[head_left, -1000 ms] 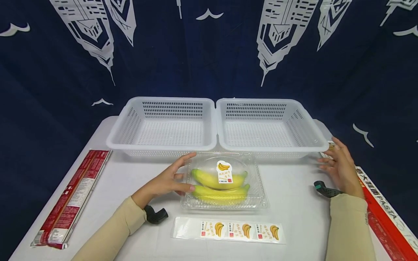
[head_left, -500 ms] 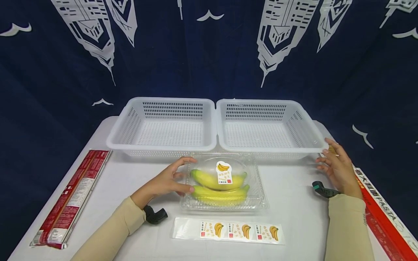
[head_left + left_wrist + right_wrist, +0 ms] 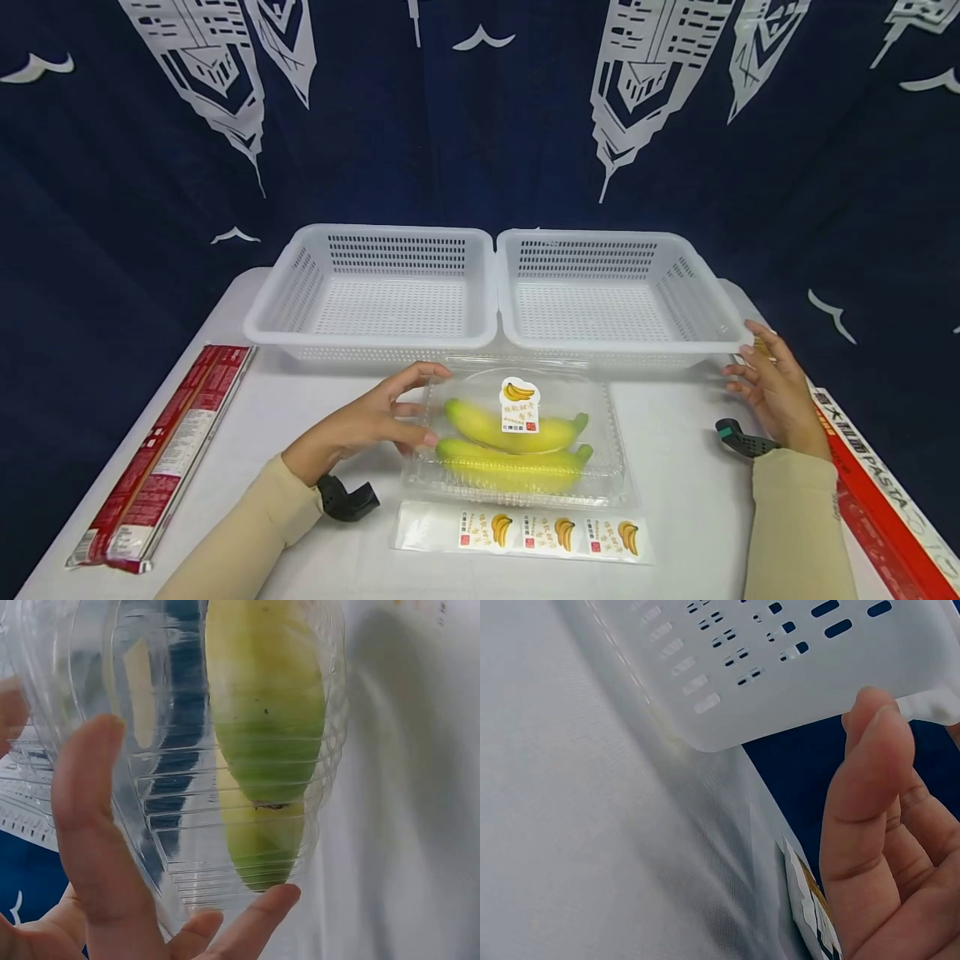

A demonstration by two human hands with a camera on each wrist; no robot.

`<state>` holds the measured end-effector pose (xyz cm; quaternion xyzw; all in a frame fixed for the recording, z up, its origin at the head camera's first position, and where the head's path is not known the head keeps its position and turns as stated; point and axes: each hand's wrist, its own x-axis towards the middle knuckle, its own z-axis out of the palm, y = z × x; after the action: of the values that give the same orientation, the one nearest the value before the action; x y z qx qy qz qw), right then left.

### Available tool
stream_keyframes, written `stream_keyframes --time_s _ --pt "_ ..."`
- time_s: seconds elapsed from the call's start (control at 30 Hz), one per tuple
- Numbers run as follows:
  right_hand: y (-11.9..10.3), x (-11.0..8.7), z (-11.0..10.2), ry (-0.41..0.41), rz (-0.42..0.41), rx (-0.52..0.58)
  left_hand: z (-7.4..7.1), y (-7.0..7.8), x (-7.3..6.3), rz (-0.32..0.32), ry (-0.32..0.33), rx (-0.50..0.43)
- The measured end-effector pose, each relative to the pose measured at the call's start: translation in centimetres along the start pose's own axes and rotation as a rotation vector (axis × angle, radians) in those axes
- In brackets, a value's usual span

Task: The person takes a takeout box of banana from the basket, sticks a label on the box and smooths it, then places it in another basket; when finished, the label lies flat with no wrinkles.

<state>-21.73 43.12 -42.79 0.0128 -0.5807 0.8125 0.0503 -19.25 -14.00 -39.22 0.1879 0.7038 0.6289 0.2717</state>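
My left hand (image 3: 367,425) grips the left end of a clear plastic clamshell (image 3: 607,442), thumb on the near side and fingers spread along the far side. Two yellow-green bananas (image 3: 517,468) lie inside it under a banana label (image 3: 519,405) on the lid. In the left wrist view the ribbed wall shows the green banana ends (image 3: 274,757) close to my fingers. At the front right corner of the right white basket (image 3: 622,342), my right hand (image 3: 780,392) has loosely bent fingers, with the fingertips right at the rim. The right wrist view shows nothing held in it.
Another white basket (image 3: 375,340) stands beside the first. A strip of banana labels (image 3: 525,533) lies in front of the clamshell. Red packets (image 3: 165,458) line the left table edge; a red pasta pack (image 3: 885,492) lies along the right, partly hidden by the right arm.
The clamshell has shifted toward me and slightly right, its top tilting, with my left hand moving along. It now sits closer to the label strip. My right hand has hardly moved.
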Motion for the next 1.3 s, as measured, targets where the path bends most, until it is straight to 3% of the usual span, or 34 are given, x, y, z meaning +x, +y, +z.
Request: stream_keyframes --time_s 0.27,0.53,0.83,1.3 --pt "-0.1 0.2 0.0 -0.012 0.001 0.022 0.2 3.1 -0.6 0.069 -0.028 0.011" --pt "-0.1 0.4 0.0 -0.015 -0.007 0.025 0.1 7.3 0.5 0.109 0.023 0.063" --pt "0.1 0.3 -0.1 -0.037 -0.011 0.020 0.0 11.0 3.8 0.156 0.100 0.070" --pt "0.2 0.2 -0.2 -0.032 0.004 0.023 -0.1 14.1 10.5 0.172 0.129 0.051"
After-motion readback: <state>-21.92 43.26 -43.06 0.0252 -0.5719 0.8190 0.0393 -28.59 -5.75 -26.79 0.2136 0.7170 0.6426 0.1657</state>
